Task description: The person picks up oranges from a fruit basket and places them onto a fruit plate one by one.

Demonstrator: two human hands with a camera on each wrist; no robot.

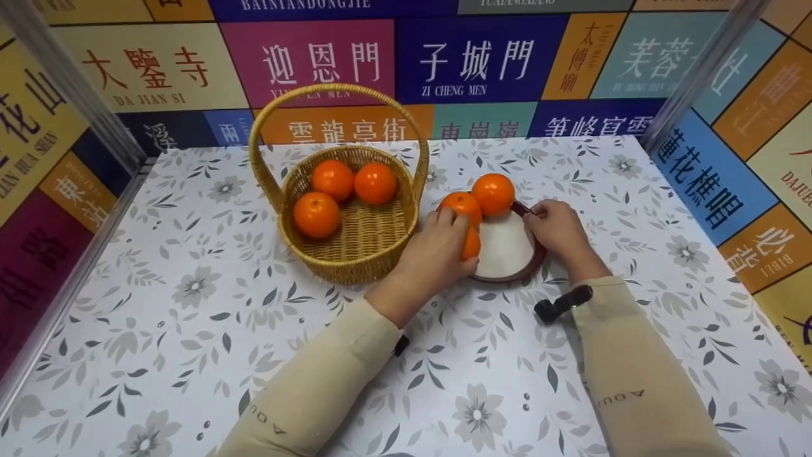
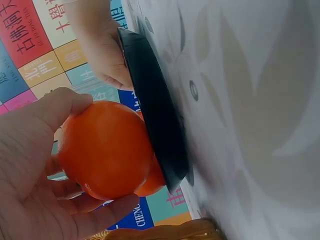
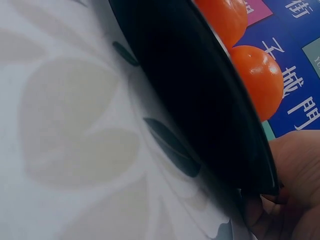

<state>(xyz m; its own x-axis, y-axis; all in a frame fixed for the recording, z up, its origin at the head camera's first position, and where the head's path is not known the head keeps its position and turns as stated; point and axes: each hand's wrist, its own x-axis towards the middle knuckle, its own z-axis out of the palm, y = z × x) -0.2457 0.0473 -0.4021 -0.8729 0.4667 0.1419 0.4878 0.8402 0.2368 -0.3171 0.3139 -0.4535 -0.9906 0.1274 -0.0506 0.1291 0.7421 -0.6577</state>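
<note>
A round plate [image 1: 505,249] with a white middle and a dark red rim stands right of a wicker basket, bearing oranges on its left and far sides. My left hand [image 1: 436,249] curls round the near orange [image 2: 107,150] on the plate, thumb on one side and fingers on the other. Beyond it sit a second orange [image 1: 461,206] and a third orange [image 1: 493,195] at the far rim. My right hand [image 1: 558,230] pinches the plate's right rim between thumb and fingers. From the right wrist, the plate's dark underside [image 3: 195,95] shows close over the cloth.
The wicker basket [image 1: 355,270] with a tall arched handle stands just left of the plate and holds three oranges [image 1: 317,216]. A white floral cloth [image 1: 190,336] covers the table. Panels with printed lettering [image 1: 304,57] rise behind and at both sides.
</note>
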